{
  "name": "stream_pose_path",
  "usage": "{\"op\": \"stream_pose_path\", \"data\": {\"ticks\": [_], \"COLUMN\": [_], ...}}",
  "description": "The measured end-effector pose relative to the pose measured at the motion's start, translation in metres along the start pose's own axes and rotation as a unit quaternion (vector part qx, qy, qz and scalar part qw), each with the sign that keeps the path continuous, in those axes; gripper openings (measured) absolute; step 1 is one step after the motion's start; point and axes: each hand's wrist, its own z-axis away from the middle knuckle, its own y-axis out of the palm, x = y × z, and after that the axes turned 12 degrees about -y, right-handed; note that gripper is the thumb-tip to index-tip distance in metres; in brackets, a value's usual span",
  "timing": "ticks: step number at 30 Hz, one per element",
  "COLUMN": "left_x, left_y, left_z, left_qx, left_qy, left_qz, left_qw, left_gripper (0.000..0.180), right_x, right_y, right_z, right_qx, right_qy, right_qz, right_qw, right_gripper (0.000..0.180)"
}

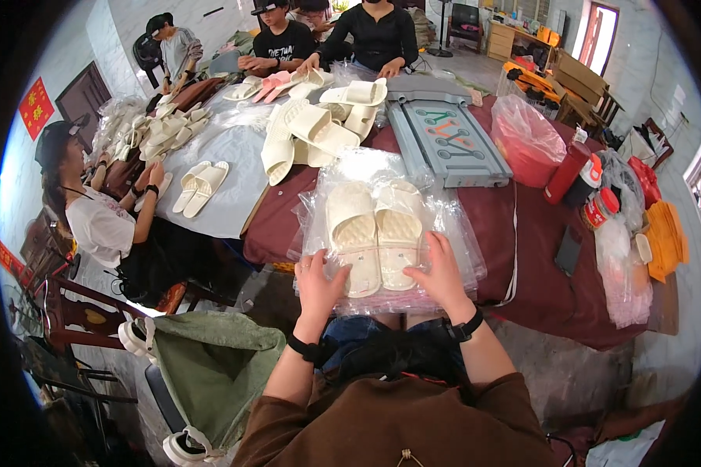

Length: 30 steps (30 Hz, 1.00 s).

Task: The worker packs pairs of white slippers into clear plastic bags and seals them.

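Note:
A pair of cream slippers [352, 220] lies side by side in front of me, toes pointing away. They rest on a stack of clear plastic bags [466, 241], and clear film seems to cover at least part of them. My left hand [319, 284] holds the left slipper's heel side, its thumb on the edge and its fingers along the outside. On the other side my right hand [444, 272] grips the right slipper's heel in the same way, fingers reaching forward over the plastic. Beyond the bags sits a heap of loose cream slippers [319, 128].
A grey folding stool [452, 140] lies ahead right. On the dark red cloth [522, 265] are a pink bag [526, 144], red bottle [568, 167], red-lidded jar [600, 208] and phone [568, 251]. Several people work around the table. A green-lined cart [210, 366] stands lower left.

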Motion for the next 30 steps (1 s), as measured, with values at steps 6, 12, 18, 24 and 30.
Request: {"op": "stream_pose_path", "data": {"ticks": [6, 12, 18, 24, 30], "left_x": [-0.016, 0.012, -0.039, -0.057, -0.038], "left_y": [-0.014, 0.001, -0.013, 0.009, 0.026], "left_z": [-0.019, -0.033, -0.018, 0.002, 0.000], "left_qx": [0.149, 0.204, 0.001, 0.208, 0.204], "left_qy": [-0.118, -0.074, 0.122, -0.120, -0.136], "left_qz": [0.044, 0.119, 0.037, 0.465, 0.450], "left_qw": [0.981, 0.969, 0.992, 0.852, 0.859], "left_gripper": [0.045, 0.030, 0.021, 0.046, 0.060], "right_x": [-0.005, 0.003, -0.007, -0.010, -0.007], "right_y": [0.001, 0.001, -0.002, 0.000, 0.002], "right_z": [0.002, 0.000, 0.004, 0.004, 0.005], "right_qx": [0.006, 0.015, 0.008, -0.018, -0.016], "right_qy": [0.004, 0.000, 0.021, 0.020, 0.021], "right_qz": [0.006, -0.006, -0.020, -0.062, -0.047], "right_qw": [1.000, 1.000, 1.000, 0.998, 0.999], "right_gripper": [0.081, 0.078, 0.074, 0.073, 0.076]}}
